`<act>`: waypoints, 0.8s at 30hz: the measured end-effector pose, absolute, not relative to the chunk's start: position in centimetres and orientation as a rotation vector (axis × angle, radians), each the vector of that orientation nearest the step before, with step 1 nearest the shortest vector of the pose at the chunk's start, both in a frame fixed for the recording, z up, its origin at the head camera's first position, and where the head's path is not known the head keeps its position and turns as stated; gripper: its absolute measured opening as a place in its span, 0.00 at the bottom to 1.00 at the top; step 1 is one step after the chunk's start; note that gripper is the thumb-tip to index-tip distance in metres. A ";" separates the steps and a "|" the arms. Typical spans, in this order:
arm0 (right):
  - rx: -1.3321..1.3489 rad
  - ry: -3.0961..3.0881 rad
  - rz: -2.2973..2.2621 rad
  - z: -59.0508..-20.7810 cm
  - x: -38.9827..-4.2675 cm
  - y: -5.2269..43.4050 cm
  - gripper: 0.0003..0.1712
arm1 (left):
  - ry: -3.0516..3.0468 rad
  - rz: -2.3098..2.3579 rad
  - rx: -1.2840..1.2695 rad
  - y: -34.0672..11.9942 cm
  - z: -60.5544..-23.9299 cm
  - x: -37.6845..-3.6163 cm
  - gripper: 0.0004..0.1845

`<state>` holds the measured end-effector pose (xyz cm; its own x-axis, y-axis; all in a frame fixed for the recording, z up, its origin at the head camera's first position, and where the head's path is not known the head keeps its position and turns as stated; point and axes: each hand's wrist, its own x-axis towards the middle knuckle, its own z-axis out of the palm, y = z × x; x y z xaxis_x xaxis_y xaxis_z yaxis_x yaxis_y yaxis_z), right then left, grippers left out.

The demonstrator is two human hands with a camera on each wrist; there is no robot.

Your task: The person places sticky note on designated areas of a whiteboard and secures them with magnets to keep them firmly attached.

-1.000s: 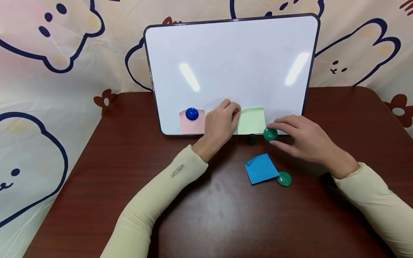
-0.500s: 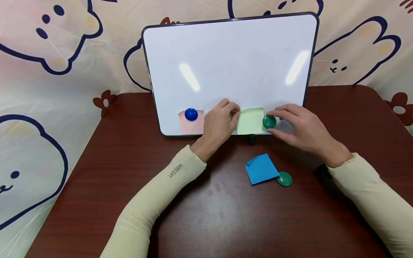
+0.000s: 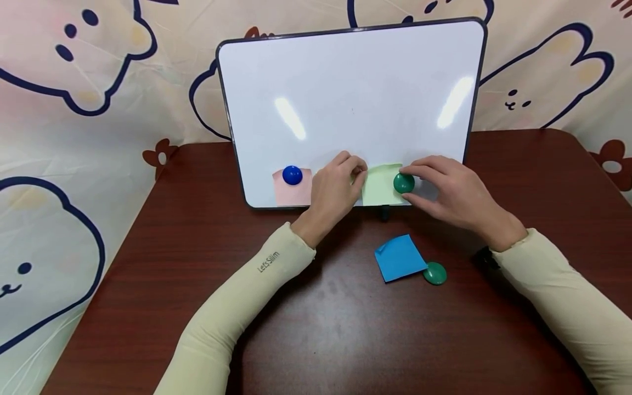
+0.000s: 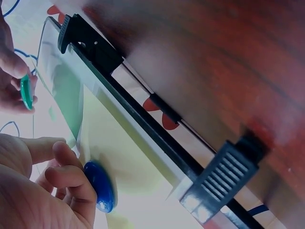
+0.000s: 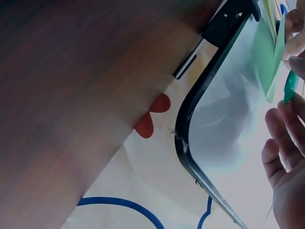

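Observation:
My left hand pinches the left edge of a light green sticky note at the foot of the whiteboard. My right hand holds a round green magnet between thumb and fingertips, over the note's right part. In the right wrist view, the note stands partly away from the board, with the magnet beside it. Below my left hand, the left wrist view shows a blue magnet on a yellow sticky note, which the hand hides in the head view.
A pink sticky note under another blue magnet is on the board's lower left. On the brown table lie a blue sticky note and a second green magnet. Black clip feet hold the board's lower edge.
My right hand has brought the green magnet up from below the board's lower edge, then left over the green note. My left hand has stayed in place.

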<state>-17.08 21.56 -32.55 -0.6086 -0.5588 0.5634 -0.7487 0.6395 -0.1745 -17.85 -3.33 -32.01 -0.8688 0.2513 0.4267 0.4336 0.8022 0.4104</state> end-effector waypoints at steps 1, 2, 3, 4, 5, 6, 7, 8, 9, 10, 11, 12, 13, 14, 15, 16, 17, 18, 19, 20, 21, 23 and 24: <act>1.025 -2.398 0.550 -32.6 -17.1 21.5 0.32 | -2.636 -0.721 -0.519 -3.3 -32.0 -17.9 0.07; 1.026 -2.399 0.548 -32.6 -17.2 21.4 0.31 | -2.635 -0.721 -0.519 -3.3 -32.0 -17.8 0.07; 1.026 -2.398 0.546 -32.6 -17.2 21.2 0.31 | -2.634 -0.721 -0.519 -3.3 -32.0 -17.9 0.07; 1.026 -2.398 0.545 -32.6 -17.3 21.1 0.31 | -2.632 -0.722 -0.520 -3.3 -32.0 -17.9 0.07; 1.026 -2.398 0.542 -32.6 -17.3 21.0 0.31 | -2.631 -0.724 -0.520 -3.3 -32.0 -17.9 0.07; 1.027 -2.397 0.539 -32.6 -17.3 20.9 0.31 | -2.629 -0.726 -0.522 -3.3 -32.0 -17.8 0.07; 1.027 -2.396 0.535 -32.5 -17.3 20.8 0.31 | -2.628 -0.729 -0.521 -3.3 -32.0 -17.8 0.07; 1.027 -2.397 0.530 -32.5 -17.3 20.8 0.32 | -2.628 -0.731 -0.521 -3.4 -31.9 -17.8 0.07; 1.026 -2.398 0.526 -32.5 -17.3 20.7 0.32 | -2.629 -0.733 -0.519 -3.4 -31.9 -17.8 0.07; 1.024 -2.402 0.522 -32.5 -17.3 20.6 0.32 | -2.629 -0.734 -0.517 -3.4 -31.9 -17.8 0.07; 1.022 -2.405 0.516 -32.5 -17.4 20.6 0.31 | -2.631 -0.736 -0.514 -3.4 -32.0 -17.8 0.07; 1.020 -2.409 0.511 -32.5 -17.4 20.6 0.31 | -2.634 -0.737 -0.512 -3.4 -32.0 -17.8 0.07; 1.016 -2.411 0.507 -32.5 -17.4 20.7 0.31 | -2.637 -0.737 -0.508 -3.5 -32.0 -17.8 0.07; 1.013 -2.413 0.504 -32.5 -17.4 20.7 0.31 | -2.639 -0.737 -0.507 -3.5 -32.0 -17.8 0.07; 1.010 -2.415 0.503 -32.5 -17.4 20.7 0.31 | -2.640 -0.738 -0.507 -3.5 -32.0 -17.8 0.07; 1.008 -2.416 0.502 -32.5 -17.5 20.8 0.31 | -2.641 -0.738 -0.507 -3.5 -32.0 -17.9 0.07; 1.007 -2.416 0.502 -32.4 -17.5 20.8 0.31 | -2.641 -0.740 -0.509 -3.5 -32.0 -17.9 0.07; 1.007 -2.416 0.502 -32.4 -17.6 20.9 0.31 | -2.640 -0.742 -0.510 -3.4 -32.0 -17.9 0.07; 1.008 -2.415 0.504 -32.4 -17.6 20.9 0.31 | -2.640 -0.740 -0.510 -3.4 -32.0 -17.9 0.07; 1.011 -2.415 0.507 -32.4 -17.6 20.9 0.31 | -2.640 -0.739 -0.512 -3.4 -32.0 -17.9 0.07; 1.014 -2.415 0.510 -32.4 -17.6 20.9 0.31 | -2.640 -0.739 -0.511 -3.4 -31.9 -17.9 0.07; 1.018 -2.415 0.514 -32.4 -17.6 20.9 0.31 | -2.643 -0.739 -0.513 -3.4 -31.9 -17.9 0.07; 1.020 -2.415 0.515 -32.4 -17.6 20.9 0.31 | -2.643 -0.739 -0.514 -3.4 -31.9 -17.9 0.07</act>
<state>-17.61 20.92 -32.43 -0.6160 -0.5656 0.5484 -0.7400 0.6541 -0.1566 -17.89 -3.44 -31.93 -0.8739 0.2476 0.4183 0.4286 0.7985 0.4227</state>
